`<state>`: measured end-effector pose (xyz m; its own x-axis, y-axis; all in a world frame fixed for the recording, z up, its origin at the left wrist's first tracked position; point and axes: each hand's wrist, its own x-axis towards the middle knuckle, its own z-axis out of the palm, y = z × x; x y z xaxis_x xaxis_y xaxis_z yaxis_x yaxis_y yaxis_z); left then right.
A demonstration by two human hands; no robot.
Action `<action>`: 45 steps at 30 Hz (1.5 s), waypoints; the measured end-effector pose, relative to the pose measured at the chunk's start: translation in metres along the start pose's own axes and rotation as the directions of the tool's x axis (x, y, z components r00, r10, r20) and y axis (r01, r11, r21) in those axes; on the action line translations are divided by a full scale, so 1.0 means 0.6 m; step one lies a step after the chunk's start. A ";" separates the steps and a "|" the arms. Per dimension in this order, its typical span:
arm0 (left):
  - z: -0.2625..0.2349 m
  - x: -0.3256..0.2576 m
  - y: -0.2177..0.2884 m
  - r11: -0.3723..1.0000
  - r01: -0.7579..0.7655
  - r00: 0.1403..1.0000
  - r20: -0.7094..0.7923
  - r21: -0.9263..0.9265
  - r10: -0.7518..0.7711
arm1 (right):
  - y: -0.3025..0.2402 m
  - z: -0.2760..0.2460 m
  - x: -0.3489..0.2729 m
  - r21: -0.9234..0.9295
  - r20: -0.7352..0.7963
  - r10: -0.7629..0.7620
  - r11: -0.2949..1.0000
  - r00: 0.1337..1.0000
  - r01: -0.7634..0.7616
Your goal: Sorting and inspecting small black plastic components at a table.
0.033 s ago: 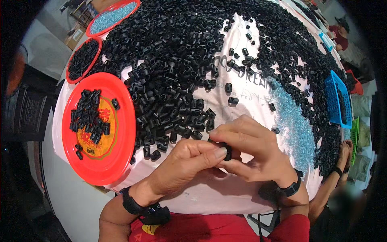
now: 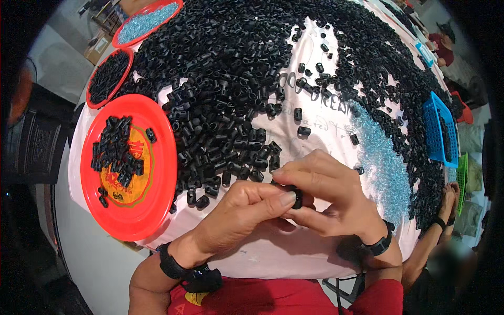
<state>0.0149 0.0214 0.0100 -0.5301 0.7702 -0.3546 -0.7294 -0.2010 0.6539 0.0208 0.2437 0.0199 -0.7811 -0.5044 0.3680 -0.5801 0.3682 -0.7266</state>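
Left hand [image 2: 247, 207] and right hand [image 2: 325, 194] pinch one small black plastic piece [image 2: 297, 198] together; just right of the red plate [image 2: 157, 210]; black pieces heap [image 2: 226, 94] beyond.

A white-covered round table [image 2: 325, 131] fills the view, pale floor [image 2: 92, 262] beneath, evenly lit.

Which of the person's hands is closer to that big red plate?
Left. The left hand lies just right of the red plate; the right hand is farther right, beyond it.

Round table [image 2: 273, 252] under white cloth, heaped black plastic pieces [image 2: 226, 79], blue bits [image 2: 386, 163] (a strip), red plates [image 2: 157, 173]
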 end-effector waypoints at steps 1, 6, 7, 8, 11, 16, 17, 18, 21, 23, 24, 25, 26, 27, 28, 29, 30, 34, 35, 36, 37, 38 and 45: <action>0.000 0.000 0.000 1.000 -0.007 1.000 0.012 -0.005 0.007 | -0.002 0.000 0.000 0.001 0.001 -0.001 1.000 1.000 0.001; -0.006 0.002 -0.007 1.000 -0.005 0.999 0.043 -0.027 0.006 | -0.005 0.002 0.000 0.054 -0.007 0.059 0.997 0.998 -0.058; -0.005 0.002 -0.007 0.999 -0.005 0.999 0.041 -0.041 0.007 | -0.005 0.002 -0.001 0.055 -0.007 0.062 0.997 0.998 -0.061; -0.005 0.002 -0.007 0.998 -0.007 0.999 0.038 -0.055 0.009 | -0.006 0.001 0.001 0.071 -0.003 0.081 0.994 0.997 -0.080; -0.009 0.005 -0.015 0.999 -0.027 0.999 0.043 -0.047 0.029 | -0.007 -0.001 0.004 0.092 0.008 0.100 0.991 0.995 -0.101; -0.007 0.004 -0.011 0.999 -0.023 0.999 0.033 -0.046 0.024 | -0.007 0.000 0.004 0.111 0.018 0.117 0.987 0.993 -0.118; -0.007 0.003 -0.010 0.999 -0.017 0.999 0.040 -0.043 0.019 | -0.007 0.000 0.003 0.107 0.019 0.113 0.988 0.993 -0.115; -0.008 0.002 -0.008 0.999 -0.017 0.999 0.040 -0.044 0.019 | -0.006 0.000 0.002 0.103 0.019 0.110 0.988 0.994 -0.111; -0.010 -0.001 -0.006 0.999 -0.001 0.998 0.066 -0.045 0.004 | -0.009 -0.004 0.004 0.083 0.046 0.084 0.993 0.995 -0.087; -0.013 0.000 -0.011 0.999 -0.015 0.997 0.073 -0.045 0.019 | -0.008 -0.001 0.002 0.046 0.035 0.067 0.997 0.997 -0.068; -0.010 0.000 -0.009 0.999 -0.014 0.997 0.074 -0.046 0.018 | -0.008 0.001 0.001 0.009 0.023 0.050 0.999 0.998 -0.050; -0.004 -0.001 -0.005 0.999 0.005 1.000 0.021 -0.035 -0.004 | -0.008 0.002 0.001 0.009 0.024 0.052 0.999 0.998 -0.052; 0.000 -0.001 -0.002 0.999 0.025 0.999 -0.032 -0.024 -0.026 | -0.010 0.004 0.000 -0.007 0.021 0.050 0.999 0.999 -0.050; 0.000 -0.001 -0.003 0.999 0.027 0.999 -0.031 -0.025 -0.028 | -0.010 0.005 -0.001 -0.022 0.018 0.048 0.999 0.999 -0.048; 0.001 -0.001 -0.004 0.999 0.027 0.998 -0.053 -0.023 -0.029 | -0.009 0.005 0.000 -0.022 0.018 0.051 0.998 0.999 -0.050; 0.001 -0.001 -0.006 0.999 0.028 0.997 -0.074 -0.022 -0.030 | -0.008 0.006 -0.001 -0.031 0.013 0.033 0.999 0.999 -0.033; -0.001 -0.001 -0.007 0.999 0.031 0.997 -0.073 -0.023 -0.033 | -0.008 0.007 -0.001 -0.040 0.007 0.015 0.999 1.000 -0.015; -0.001 0.003 -0.010 0.997 -0.037 0.997 -0.059 0.066 0.041 | -0.003 0.010 -0.001 -0.046 0.012 0.010 0.999 1.000 -0.010; 0.003 0.003 -0.011 0.996 -0.068 0.994 -0.078 0.059 0.072 | -0.002 0.013 -0.002 -0.071 -0.008 0.011 0.997 1.000 -0.011; 0.003 0.006 -0.013 0.996 -0.071 0.995 -0.072 0.062 0.076 | -0.001 0.013 -0.003 -0.095 -0.029 0.009 0.995 1.000 -0.012; 0.001 0.009 -0.016 0.997 -0.074 0.995 -0.067 0.033 0.076 | -0.001 0.011 -0.003 -0.103 -0.032 0.005 0.995 0.999 -0.009; 0.001 0.009 -0.018 0.997 -0.074 0.995 -0.065 0.007 0.074 | -0.001 0.011 -0.004 -0.101 -0.031 0.002 0.995 1.000 -0.005; -0.012 0.003 -0.008 0.975 -0.126 0.991 -0.021 0.181 0.132 | 0.004 0.004 -0.003 0.079 -0.068 0.003 0.997 0.998 0.002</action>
<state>0.0142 0.0194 0.0016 -0.6305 0.7242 -0.2792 -0.5666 -0.1836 0.8033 0.0215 0.2435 0.0159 -0.7969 -0.4487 0.4045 -0.5618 0.3041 -0.7694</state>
